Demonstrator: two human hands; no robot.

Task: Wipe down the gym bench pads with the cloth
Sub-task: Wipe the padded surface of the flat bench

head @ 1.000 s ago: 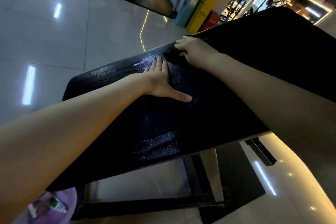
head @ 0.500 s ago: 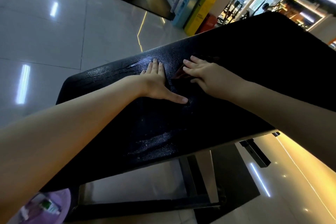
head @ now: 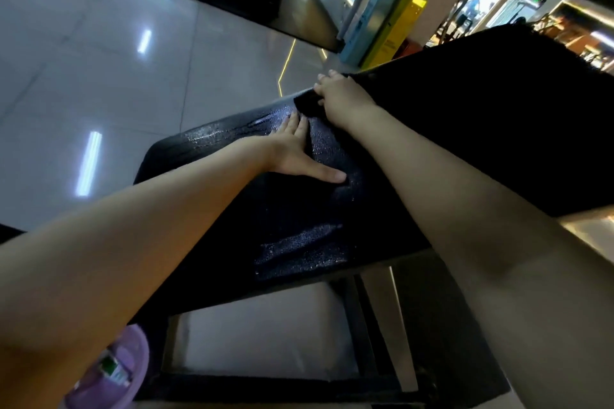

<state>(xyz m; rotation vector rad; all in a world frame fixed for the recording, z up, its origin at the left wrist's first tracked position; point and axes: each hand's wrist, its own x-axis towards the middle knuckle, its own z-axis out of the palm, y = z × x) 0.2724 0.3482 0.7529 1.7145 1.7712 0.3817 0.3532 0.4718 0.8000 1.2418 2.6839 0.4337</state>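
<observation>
The black bench pad (head: 299,236) fills the middle of the head view, its textured surface glistening with wet patches. My left hand (head: 295,153) lies flat on the pad with straight fingers and the thumb stretched out to the right. My right hand (head: 342,96) presses a dark cloth (head: 307,104) against the pad's far edge, fingers over it. The cloth is nearly the same colour as the pad and mostly hidden under the hand. A second, raised pad (head: 498,129) continues to the right.
The bench's black metal frame (head: 365,325) shows below the pad. A purple basin (head: 116,372) holding a small bottle sits on the glossy tiled floor at lower left. Yellow and blue upright panels (head: 395,30) and gym machines stand in the background.
My right hand has slid the cloth away from me, from the pad's middle back up to its far edge. My left hand has stayed flat in the same spot.
</observation>
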